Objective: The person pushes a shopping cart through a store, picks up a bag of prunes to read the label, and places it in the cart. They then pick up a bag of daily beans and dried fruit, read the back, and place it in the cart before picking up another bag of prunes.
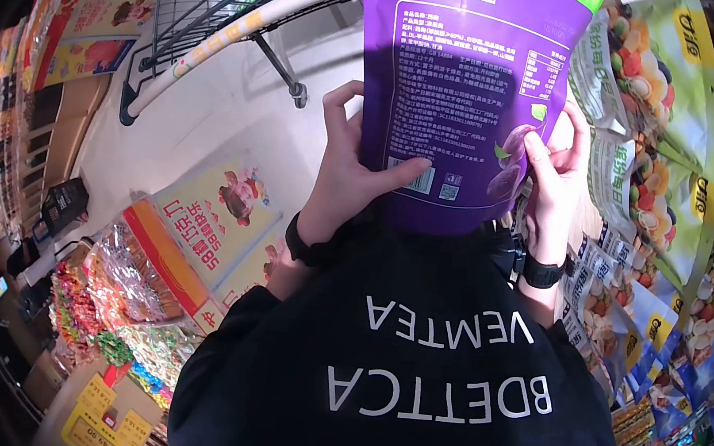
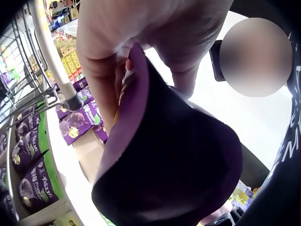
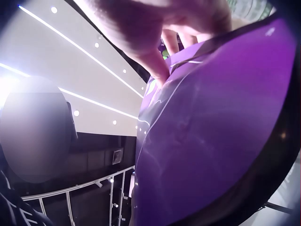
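A purple snack pouch (image 1: 463,84) with white printed text, pictures of prunes and a green top corner is held up in front of the chest, its back panel toward the head camera. My left hand (image 1: 351,164) grips its left edge, thumb across the barcode and fingers behind. On the right edge my right hand (image 1: 559,172) pinches it, thumb on the prune picture. In the left wrist view the pouch's dark underside (image 2: 174,155) bulges below the left hand (image 2: 150,33). The right wrist view has the right hand (image 3: 160,28) at the edge of the glossy pouch (image 3: 211,122).
A shopping cart (image 1: 208,53) stands at the upper left. Hanging fruit-snack bags (image 1: 654,197) crowd the right side. At the lower left lie wrapped candies (image 1: 118,283) beside a yellow price sign (image 1: 105,424). More purple pouches (image 2: 35,183) fill a shelf in the left wrist view.
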Available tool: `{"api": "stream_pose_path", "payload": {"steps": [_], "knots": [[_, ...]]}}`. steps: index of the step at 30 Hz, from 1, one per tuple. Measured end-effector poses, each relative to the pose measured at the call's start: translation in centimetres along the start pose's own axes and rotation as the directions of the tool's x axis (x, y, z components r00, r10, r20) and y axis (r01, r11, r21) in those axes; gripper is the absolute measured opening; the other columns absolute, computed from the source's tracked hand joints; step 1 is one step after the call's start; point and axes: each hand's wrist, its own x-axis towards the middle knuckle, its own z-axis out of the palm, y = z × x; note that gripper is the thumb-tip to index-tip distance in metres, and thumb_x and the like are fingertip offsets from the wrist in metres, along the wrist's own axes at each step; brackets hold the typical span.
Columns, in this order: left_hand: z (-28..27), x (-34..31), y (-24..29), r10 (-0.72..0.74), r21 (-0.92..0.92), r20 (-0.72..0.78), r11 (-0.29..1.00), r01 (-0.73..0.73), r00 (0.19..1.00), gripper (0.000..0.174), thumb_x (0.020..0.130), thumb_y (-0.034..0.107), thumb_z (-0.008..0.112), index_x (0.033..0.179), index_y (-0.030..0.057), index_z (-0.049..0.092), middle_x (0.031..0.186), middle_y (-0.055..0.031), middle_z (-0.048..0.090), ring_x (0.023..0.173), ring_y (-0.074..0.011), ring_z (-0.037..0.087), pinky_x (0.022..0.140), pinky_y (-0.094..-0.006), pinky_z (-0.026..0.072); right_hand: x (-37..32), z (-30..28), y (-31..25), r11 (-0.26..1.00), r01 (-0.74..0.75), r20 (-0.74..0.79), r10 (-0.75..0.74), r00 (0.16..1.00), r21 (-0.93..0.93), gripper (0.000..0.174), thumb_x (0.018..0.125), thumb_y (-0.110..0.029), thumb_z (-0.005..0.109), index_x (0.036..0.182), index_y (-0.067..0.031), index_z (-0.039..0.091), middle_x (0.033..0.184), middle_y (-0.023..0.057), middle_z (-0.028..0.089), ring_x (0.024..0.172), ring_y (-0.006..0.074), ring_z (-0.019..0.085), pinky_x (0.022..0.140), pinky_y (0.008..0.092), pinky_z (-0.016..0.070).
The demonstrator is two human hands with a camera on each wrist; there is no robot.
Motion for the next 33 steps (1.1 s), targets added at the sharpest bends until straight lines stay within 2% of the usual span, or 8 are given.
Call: {"api": "stream_pose_path", "payload": {"steps": [5,7,13,17,23,25,29,33], "knots": [[2.8,-0.4,-0.9,-0.019,0.041,0.048,0.999,0.017,0.999,0.075,0.068,-0.003,0.067,0.119,0.0084,0.013,0.104,-0.0186,0.052,0.093,-0.0203,0.056,0.081,-0.0315,0.0465,-0.8,-3.9,0.9,0.997,0.052,0.036,-0.055,0.998,0.063,0.048,0.081,0.003,0.051,0.123,-0.0058,0.031,0.084,0.0116,0.057,0.070,0.0125,0.055,0.064,0.0236,0.0459],[3.5,-0.3,-0.8,-0.043,0.115,0.051,0.993,0.037,0.998,0.075,0.067,-0.008,0.065,0.119,0.0093,0.014,0.104,-0.0182,0.052,0.093,-0.0205,0.056,0.080,-0.0308,0.0467,-1.3,-4.3,0.1,0.982,-0.083,0.053,0.076,0.996,0.167,0.047,0.082,0.003,0.049,0.124,-0.0060,0.030,0.086,0.0118,0.057,0.070,0.0116,0.055,0.062,0.0217,0.0455],[4.6,0.0,-1.1,-0.108,0.147,0.046,0.984,0.100,0.993,0.075,0.066,-0.015,0.060,0.119,0.0111,0.014,0.107,-0.0186,0.052,0.092,-0.0219,0.057,0.079,-0.0312,0.0475,-0.8,-5.5,1.0,0.964,-0.150,-0.074,0.170,0.983,0.218,0.051,0.082,0.000,0.053,0.126,-0.0046,0.028,0.093,0.0136,0.059,0.080,0.0139,0.059,0.066,0.0213,0.0479],[3.7,0.5,-1.4,-0.073,0.383,0.075,0.923,0.039,0.995,0.076,0.067,-0.015,0.059,0.121,0.0113,0.013,0.109,-0.0184,0.051,0.095,-0.0223,0.056,0.081,-0.0322,0.0463,0.0,-5.4,1.0,0.969,-0.156,-0.032,0.165,0.986,0.192,0.054,0.078,0.002,0.058,0.124,-0.0022,0.031,0.093,0.0154,0.060,0.077,0.0134,0.059,0.067,0.0228,0.0467],[3.4,0.3,-0.3,-0.189,-0.008,-0.022,0.982,0.189,0.982,0.076,0.067,-0.004,0.068,0.122,0.0046,0.017,0.112,-0.0144,0.044,0.104,-0.0193,0.048,0.086,-0.0316,0.0430,0.5,-4.1,1.0,0.969,-0.145,-0.020,0.152,0.988,0.199,0.052,0.079,0.002,0.057,0.124,-0.0022,0.032,0.094,0.0152,0.060,0.077,0.0136,0.059,0.067,0.0223,0.0469],[2.3,0.1,-0.2,-0.090,0.154,-0.004,0.984,0.090,0.996,0.075,0.069,-0.008,0.062,0.123,0.0093,0.012,0.109,-0.0176,0.051,0.097,-0.0203,0.054,0.084,-0.0323,0.0441,0.4,-3.2,0.9,0.973,-0.158,-0.009,0.162,0.987,0.166,0.052,0.078,0.003,0.057,0.124,-0.0018,0.032,0.095,0.0151,0.060,0.078,0.0139,0.059,0.067,0.0226,0.0472],[-0.2,-0.1,1.2,-0.100,0.103,0.032,0.990,0.096,0.994,0.075,0.070,-0.004,0.064,0.123,0.0077,0.012,0.108,-0.0169,0.051,0.096,-0.0198,0.055,0.084,-0.0318,0.0439,0.2,-0.1,0.9,0.983,-0.106,-0.072,0.118,0.990,0.152,0.047,0.083,0.002,0.049,0.126,-0.0039,0.030,0.085,0.0109,0.057,0.069,0.0099,0.054,0.058,0.0172,0.0409],[-4.7,-0.5,2.0,-0.049,0.069,0.037,0.997,0.047,0.998,0.076,0.070,0.000,0.065,0.122,0.0073,0.010,0.107,-0.0164,0.050,0.096,-0.0193,0.054,0.084,-0.0314,0.0442,-0.2,3.9,1.0,0.967,-0.083,-0.097,0.061,0.993,-0.241,0.049,0.080,0.004,0.051,0.125,-0.0038,0.031,0.083,0.0123,0.058,0.060,0.0118,0.055,0.052,0.0194,0.0425]]}}
